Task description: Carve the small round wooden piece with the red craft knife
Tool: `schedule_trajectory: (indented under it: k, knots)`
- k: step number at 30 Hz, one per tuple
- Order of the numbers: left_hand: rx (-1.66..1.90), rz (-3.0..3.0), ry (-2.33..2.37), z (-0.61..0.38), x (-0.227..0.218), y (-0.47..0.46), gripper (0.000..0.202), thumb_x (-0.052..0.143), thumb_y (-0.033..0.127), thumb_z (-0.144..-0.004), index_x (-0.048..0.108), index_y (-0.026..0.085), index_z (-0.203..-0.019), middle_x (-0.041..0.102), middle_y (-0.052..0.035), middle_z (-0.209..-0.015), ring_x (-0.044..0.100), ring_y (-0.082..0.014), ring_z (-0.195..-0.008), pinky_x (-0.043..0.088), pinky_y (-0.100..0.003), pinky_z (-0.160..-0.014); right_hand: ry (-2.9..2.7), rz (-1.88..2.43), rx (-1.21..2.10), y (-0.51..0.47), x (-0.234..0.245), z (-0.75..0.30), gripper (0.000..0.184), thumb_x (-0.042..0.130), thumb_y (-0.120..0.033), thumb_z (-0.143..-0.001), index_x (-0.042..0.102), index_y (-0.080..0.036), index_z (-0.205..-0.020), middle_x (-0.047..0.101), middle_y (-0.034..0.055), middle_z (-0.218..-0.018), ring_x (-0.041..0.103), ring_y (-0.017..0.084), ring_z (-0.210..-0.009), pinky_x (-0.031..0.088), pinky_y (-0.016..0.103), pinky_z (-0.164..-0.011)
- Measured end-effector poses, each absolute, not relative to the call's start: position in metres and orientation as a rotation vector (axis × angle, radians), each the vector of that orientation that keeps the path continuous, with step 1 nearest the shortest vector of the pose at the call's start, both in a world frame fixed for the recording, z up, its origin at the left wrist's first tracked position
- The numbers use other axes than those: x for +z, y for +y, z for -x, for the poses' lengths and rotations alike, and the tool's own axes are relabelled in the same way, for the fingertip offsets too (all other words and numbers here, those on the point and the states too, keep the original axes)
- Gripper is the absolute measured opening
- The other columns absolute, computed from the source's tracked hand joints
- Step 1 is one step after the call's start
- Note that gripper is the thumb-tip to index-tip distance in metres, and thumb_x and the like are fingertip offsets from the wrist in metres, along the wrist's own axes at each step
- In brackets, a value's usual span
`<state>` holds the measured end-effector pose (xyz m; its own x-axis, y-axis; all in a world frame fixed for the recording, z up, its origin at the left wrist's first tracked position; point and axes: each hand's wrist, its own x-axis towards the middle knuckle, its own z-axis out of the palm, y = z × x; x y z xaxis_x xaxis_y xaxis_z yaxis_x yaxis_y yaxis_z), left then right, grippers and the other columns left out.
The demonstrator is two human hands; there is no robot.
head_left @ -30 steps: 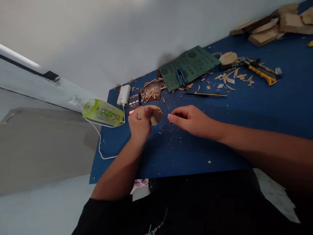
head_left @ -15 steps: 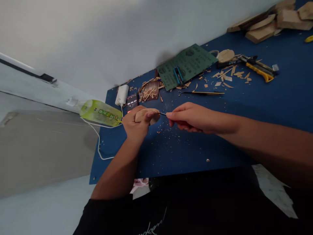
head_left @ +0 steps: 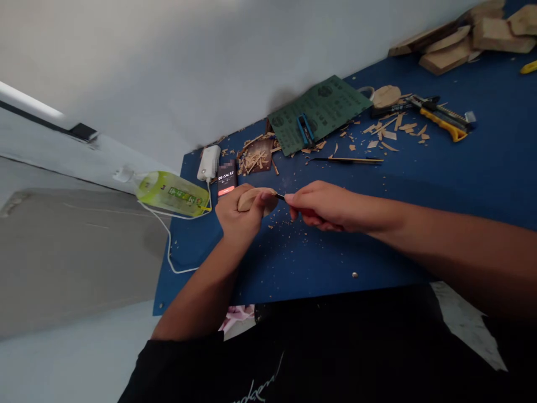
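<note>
Where the blue table (head_left: 310, 268) begins at left, a yellow-green bottle (head_left: 174, 193) shows at its edge, cap towards the left, with a white cable (head_left: 170, 246) looping below it. The cable runs up to a white box (head_left: 208, 162); just beside that is a phone (head_left: 226, 180) with a lit timer. Nearer the viewer, the left hand (head_left: 239, 212) is curled around a pale, rounded wood piece (head_left: 251, 200), thumb pressed against it. This wood piece is near the centre of the scene. Behind it, shavings (head_left: 255, 157) are heaped on a brown sheet. A slim dark tool (head_left: 279, 196) points at the wood piece's right edge; whether its end touches is too small to tell. The right hand (head_left: 312, 206) pinches that tool, fingers folded in. Beyond lies green sandpaper (head_left: 331, 106) bearing a blue cutter (head_left: 305, 130). Further right come a thin rod (head_left: 352, 160), scattered chips (head_left: 386, 131), a wood round (head_left: 386, 96), a yellow-handled knife (head_left: 444, 120) and, by the wall, stacked blocks (head_left: 461, 45).
</note>
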<state>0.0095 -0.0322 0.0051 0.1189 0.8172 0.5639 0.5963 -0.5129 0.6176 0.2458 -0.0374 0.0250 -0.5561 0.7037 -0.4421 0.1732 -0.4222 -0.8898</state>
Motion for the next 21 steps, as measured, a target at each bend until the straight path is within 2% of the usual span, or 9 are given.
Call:
schedule_trajectory:
  k: [4,7,15,21]
  knots:
    - [1.315,-2.093,1.469,-0.0142,0.0055,-0.0341,0.039,0.075,0.058,-0.103,0.089,0.023,-0.09,0.077,-0.0039,-0.076,0.065,-0.0125,-0.064,0.047,-0.028,-0.059,-1.788,1.308,1.477,-0.0417,0.0189,-0.238,0.044,0.052,-0.049,-0.112,0.066,-0.021,-0.082,0.062,0.0016,-0.065,0.053,0.015,-0.058,0.037,0.032,-0.058]
    - [1.317,-2.059,1.516,-0.0163,0.0071,-0.0346,0.041,0.076,0.059,-0.102,0.089,0.022,-0.089,0.077,-0.0032,-0.073,0.065,-0.0124,-0.063,0.047,-0.027,-0.06,-1.968,1.298,1.168,-0.0437,0.0164,-0.2382,0.045,0.048,-0.049,-0.112,0.068,-0.021,-0.083,0.072,0.0067,-0.08,0.058,0.019,-0.071,0.036,0.035,-0.066]
    - [1.335,-1.997,1.642,-0.0161,0.005,-0.0306,0.048,0.076,0.065,-0.099,0.087,0.02,-0.086,0.079,-0.0041,-0.075,0.066,-0.0133,-0.065,0.048,-0.027,-0.062,-2.158,1.436,0.858,-0.048,0.0195,-0.2392,0.047,0.039,-0.051,-0.115,0.072,-0.021,-0.099,0.08,0.0122,-0.097,0.065,0.024,-0.078,0.029,0.038,-0.065]
    - [1.352,-1.922,1.685,-0.0129,-0.0007,-0.0253,0.041,0.081,0.063,-0.095,0.087,0.023,-0.086,0.077,-0.0031,-0.074,0.064,-0.0141,-0.065,0.047,-0.029,-0.061,-2.228,1.507,0.76,-0.0474,0.0175,-0.2378,0.051,0.035,-0.053,-0.116,0.074,-0.02,-0.11,0.082,0.0152,-0.103,0.071,0.027,-0.081,0.031,0.038,-0.064]
